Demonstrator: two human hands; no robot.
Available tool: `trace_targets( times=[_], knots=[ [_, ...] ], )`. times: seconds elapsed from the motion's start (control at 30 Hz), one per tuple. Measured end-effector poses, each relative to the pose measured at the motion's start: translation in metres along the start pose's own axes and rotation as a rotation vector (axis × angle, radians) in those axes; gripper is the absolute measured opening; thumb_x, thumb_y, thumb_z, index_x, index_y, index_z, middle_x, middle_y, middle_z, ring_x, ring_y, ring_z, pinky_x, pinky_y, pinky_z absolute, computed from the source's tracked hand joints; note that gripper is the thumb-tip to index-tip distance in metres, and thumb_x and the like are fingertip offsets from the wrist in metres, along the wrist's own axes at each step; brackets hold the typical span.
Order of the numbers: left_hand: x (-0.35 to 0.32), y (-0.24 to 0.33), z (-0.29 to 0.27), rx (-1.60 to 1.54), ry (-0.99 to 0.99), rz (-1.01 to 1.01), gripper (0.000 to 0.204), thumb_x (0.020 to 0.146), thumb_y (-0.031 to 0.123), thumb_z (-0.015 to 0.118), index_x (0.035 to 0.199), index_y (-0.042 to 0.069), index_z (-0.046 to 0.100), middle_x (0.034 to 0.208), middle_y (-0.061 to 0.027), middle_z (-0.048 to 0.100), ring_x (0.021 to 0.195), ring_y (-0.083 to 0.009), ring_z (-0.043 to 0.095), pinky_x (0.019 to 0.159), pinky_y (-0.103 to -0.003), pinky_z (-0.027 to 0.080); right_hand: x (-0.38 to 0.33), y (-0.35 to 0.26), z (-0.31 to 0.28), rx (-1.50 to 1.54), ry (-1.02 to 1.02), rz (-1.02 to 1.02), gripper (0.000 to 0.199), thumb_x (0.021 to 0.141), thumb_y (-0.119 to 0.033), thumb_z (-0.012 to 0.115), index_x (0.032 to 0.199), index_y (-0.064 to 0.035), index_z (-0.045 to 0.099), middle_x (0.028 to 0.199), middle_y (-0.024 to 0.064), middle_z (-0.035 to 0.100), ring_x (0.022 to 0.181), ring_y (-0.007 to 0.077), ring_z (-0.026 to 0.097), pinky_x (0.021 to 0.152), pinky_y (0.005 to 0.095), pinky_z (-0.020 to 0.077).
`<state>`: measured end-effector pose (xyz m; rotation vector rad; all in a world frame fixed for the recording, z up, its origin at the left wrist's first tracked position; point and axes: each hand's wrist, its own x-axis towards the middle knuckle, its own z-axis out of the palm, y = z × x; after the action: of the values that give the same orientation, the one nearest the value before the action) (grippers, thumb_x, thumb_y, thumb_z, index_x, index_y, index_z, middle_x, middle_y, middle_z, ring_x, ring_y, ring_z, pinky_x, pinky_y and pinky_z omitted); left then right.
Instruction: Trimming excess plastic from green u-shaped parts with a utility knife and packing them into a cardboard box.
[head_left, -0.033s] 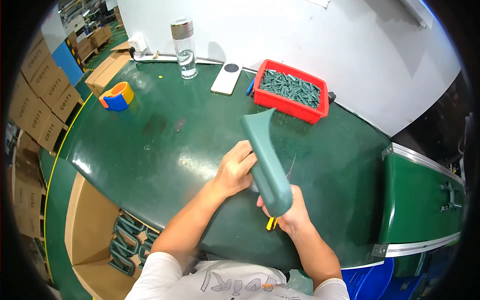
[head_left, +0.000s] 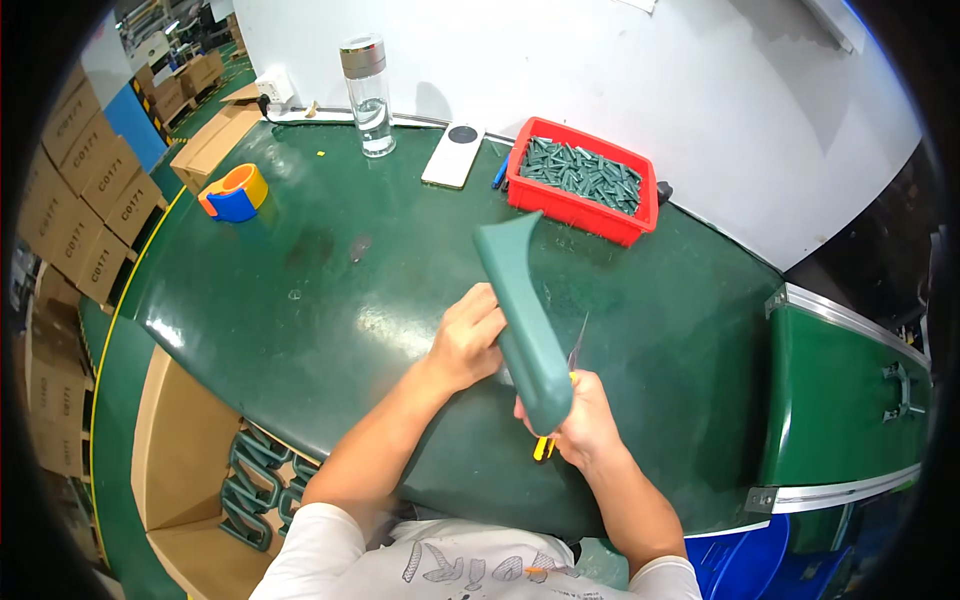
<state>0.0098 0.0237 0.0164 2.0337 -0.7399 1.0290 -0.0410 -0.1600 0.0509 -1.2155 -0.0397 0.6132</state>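
Green moulded piece [head_left: 524,318], tilted, above the table [head_left: 400,250]; left hand [head_left: 467,338] clamped on its left side. Right hand [head_left: 583,420], by its lower end, closed around a yellow-handled bladed tool [head_left: 540,449], thin point upward. Farther out, on the table: red tray [head_left: 570,216], filled with small green pieces [head_left: 580,175]; white phone [head_left: 453,160]; lidded clear bottle [head_left: 371,105]; yellow-and-blue ring [head_left: 236,207]. Lower left: open carton [head_left: 180,440] holding green frames [head_left: 235,490].
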Motion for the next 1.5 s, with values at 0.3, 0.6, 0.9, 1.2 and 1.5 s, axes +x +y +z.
trace_targets(
  times=[0.3, 0.6, 0.9, 1.2, 1.5],
  knots=[
    [-0.008, 0.011, 0.008, -0.764, -0.095, -0.754, 0.038, 0.070, -0.005, 0.074, 0.104, 0.001, 0.061, 0.101, -0.0080, 0.065, 0.088, -0.0160, 0.063, 0.076, -0.030, 0.052, 0.004, 0.001, -0.050, -0.979, 0.368, -0.677, 0.026, 0.088, -0.024, 0.059, 0.096, -0.0001, 0.066, 0.064, 0.0082, 0.055, 0.055, 0.0184, 0.052, 0.053, 0.0309, 0.0418],
    [-0.001, 0.017, 0.005, -0.596, -0.330, -0.614, 0.031, 0.068, 0.002, 0.077, 0.096, 0.001, 0.064, 0.092, -0.0086, 0.066, 0.083, -0.0179, 0.062, 0.074, -0.030, 0.050, 0.006, 0.018, -0.064, -1.231, 0.484, -0.791, 0.020, 0.077, -0.025, 0.071, 0.081, -0.0058, 0.069, 0.059, 0.0050, 0.051, 0.048, 0.0207, 0.052, 0.043, 0.0329, 0.0401],
    [-0.003, 0.016, 0.005, -0.613, -0.372, -0.627, 0.032, 0.067, 0.000, 0.077, 0.097, 0.002, 0.065, 0.089, -0.0074, 0.065, 0.081, -0.0164, 0.061, 0.072, -0.030, 0.049, 0.007, 0.018, -0.062, -1.283, 0.508, -0.804, 0.023, 0.076, -0.029, 0.071, 0.077, -0.0060, 0.069, 0.057, 0.0046, 0.049, 0.046, 0.0205, 0.052, 0.041, 0.0334, 0.0392],
    [-0.006, 0.018, 0.006, -0.751, -0.368, -0.758, 0.031, 0.070, 0.001, 0.076, 0.098, -0.003, 0.062, 0.094, -0.0110, 0.066, 0.083, -0.0151, 0.062, 0.073, -0.027, 0.051, 0.008, 0.020, -0.063, -1.314, 0.557, -0.843, 0.021, 0.074, -0.026, 0.073, 0.075, -0.0061, 0.067, 0.056, 0.0041, 0.048, 0.045, 0.0213, 0.051, 0.040, 0.0340, 0.0388],
    [-0.008, 0.019, 0.008, -0.774, -0.355, -0.866, 0.034, 0.070, -0.003, 0.076, 0.101, -0.004, 0.061, 0.096, -0.0126, 0.068, 0.078, -0.0131, 0.063, 0.067, -0.025, 0.052, 0.006, 0.017, -0.061, -1.312, 0.576, -0.777, 0.020, 0.074, -0.025, 0.072, 0.075, -0.0059, 0.067, 0.056, 0.0053, 0.049, 0.046, 0.0226, 0.052, 0.041, 0.0347, 0.0390]
  ],
)
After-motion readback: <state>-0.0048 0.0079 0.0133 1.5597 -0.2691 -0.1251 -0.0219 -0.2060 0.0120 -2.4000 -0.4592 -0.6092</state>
